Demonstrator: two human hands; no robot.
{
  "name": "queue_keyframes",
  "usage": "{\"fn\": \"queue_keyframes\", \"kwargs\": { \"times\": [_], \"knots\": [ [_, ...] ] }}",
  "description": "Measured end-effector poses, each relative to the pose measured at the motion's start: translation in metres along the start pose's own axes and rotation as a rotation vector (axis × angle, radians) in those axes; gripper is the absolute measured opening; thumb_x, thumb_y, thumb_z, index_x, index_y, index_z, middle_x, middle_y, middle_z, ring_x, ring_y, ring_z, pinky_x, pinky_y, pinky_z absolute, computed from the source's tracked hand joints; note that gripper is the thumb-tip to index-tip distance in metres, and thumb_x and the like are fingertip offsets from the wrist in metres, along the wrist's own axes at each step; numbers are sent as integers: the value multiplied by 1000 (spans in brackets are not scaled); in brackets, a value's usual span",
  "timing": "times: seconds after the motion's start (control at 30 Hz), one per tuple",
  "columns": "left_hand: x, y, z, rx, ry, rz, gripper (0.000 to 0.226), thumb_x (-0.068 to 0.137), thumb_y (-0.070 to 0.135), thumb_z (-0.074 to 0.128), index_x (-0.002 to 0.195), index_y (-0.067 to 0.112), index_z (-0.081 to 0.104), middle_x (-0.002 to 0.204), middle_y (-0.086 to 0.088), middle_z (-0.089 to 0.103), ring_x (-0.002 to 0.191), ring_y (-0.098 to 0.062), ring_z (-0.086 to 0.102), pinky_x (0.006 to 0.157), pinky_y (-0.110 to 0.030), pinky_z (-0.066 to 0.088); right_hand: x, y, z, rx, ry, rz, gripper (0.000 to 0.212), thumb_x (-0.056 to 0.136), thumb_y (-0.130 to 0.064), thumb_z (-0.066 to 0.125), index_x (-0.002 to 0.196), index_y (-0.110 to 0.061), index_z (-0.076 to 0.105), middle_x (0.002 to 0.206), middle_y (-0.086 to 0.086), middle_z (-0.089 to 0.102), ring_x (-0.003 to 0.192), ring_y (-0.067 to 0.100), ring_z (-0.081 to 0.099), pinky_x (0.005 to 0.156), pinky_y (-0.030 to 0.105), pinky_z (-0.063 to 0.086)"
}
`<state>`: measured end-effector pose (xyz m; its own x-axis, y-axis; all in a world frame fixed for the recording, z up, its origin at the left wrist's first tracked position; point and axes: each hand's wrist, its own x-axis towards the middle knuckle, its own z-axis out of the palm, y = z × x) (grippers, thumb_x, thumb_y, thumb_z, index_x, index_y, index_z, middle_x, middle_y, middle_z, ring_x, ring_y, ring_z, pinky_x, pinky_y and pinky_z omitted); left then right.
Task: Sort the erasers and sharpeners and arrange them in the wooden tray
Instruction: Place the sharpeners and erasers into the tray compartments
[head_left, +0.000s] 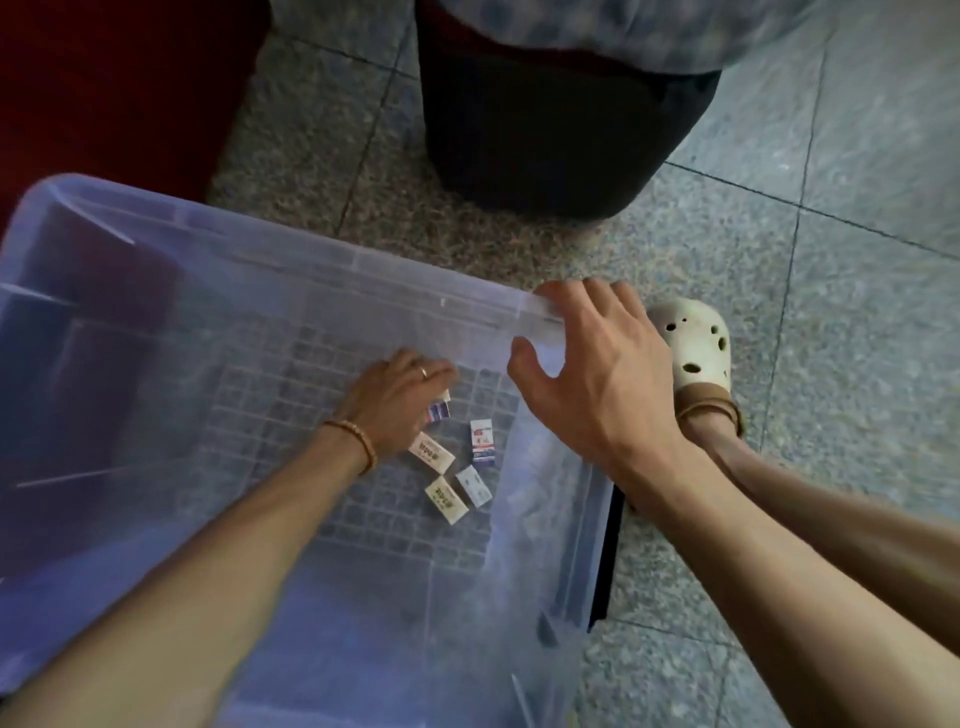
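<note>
Left hand (397, 400) reaches inside the clear bin (322, 270), fingers curled round an eraser (439, 412); four erasers (480, 441) lie at its four o'clock. Right hand (597, 379), fingers spread, rests on the bin's rim.

Boxed erasers (448, 470) flat, clustered

The picture is dim and bluish, with soft, even light and faint shadows. Its upper edge is blurred, and straight lines bend toward the corners.
</note>
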<state>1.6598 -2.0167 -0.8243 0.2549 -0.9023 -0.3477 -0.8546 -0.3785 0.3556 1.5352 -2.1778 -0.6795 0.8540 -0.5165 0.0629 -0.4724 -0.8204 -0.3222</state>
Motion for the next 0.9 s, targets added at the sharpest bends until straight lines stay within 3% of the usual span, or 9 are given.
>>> {"fn": "queue_keyframes", "kwargs": {
  "times": [0.1,0.2,0.3,0.43,0.6,0.73,0.8,0.9],
  "knots": [
    [2,-2,-3,75,-4,28,53,63,15,84,112,8,67,111,-13,67,96,-37,59,71,-44,55,-2,0,1,7,17,1,40,81,-40,56,107,-11,64,95,7,65,88,31,58,68,40,50],
    [0,-2,-7,100,-8,-32,43,75,25,78,113,10,67,115,-11,64,107,-33,53,81,-42,48,-3,0,1,13,25,0,38,82,-37,59,109,-10,64,95,7,65,88,30,58,67,39,49],
    [-1,1,-1,22,-72,-116,39,88,25,68,122,9,58,127,-10,52,118,-28,48,92,-38,46,-2,1,2,9,19,13,37,83,-36,58,110,-11,63,94,5,64,88,29,57,65,39,49],
    [-1,5,1,-156,-114,-136,27,91,17,66,116,11,56,123,-8,48,110,-24,52,87,-31,46,-2,2,4,13,31,11,36,83,-35,58,111,-11,63,93,5,64,87,30,58,63,39,50],
    [5,17,-7,-243,-207,75,15,90,19,66,101,21,57,106,6,54,104,-15,50,84,-31,44,-2,3,4,40,38,1,35,84,-33,58,110,-11,63,92,5,64,86,29,58,63,39,48],
    [13,37,-2,-87,-250,230,23,90,9,64,109,19,57,105,13,46,105,-13,46,75,-28,40,-2,2,4,45,47,-2,35,83,-32,59,111,-10,63,92,5,64,85,29,58,64,39,49],
    [16,39,3,-1,-202,273,28,87,3,64,108,21,56,99,9,54,100,-16,48,68,-28,35,-1,2,4,42,53,-7,35,83,-32,59,111,-10,63,91,5,64,85,29,58,64,38,48],
    [13,33,10,36,-65,348,33,70,5,80,88,20,56,78,2,61,79,-18,48,58,-29,31,-1,4,6,41,63,-14,35,83,-31,59,110,-9,63,90,5,64,82,29,58,63,37,46]
  ]
}}
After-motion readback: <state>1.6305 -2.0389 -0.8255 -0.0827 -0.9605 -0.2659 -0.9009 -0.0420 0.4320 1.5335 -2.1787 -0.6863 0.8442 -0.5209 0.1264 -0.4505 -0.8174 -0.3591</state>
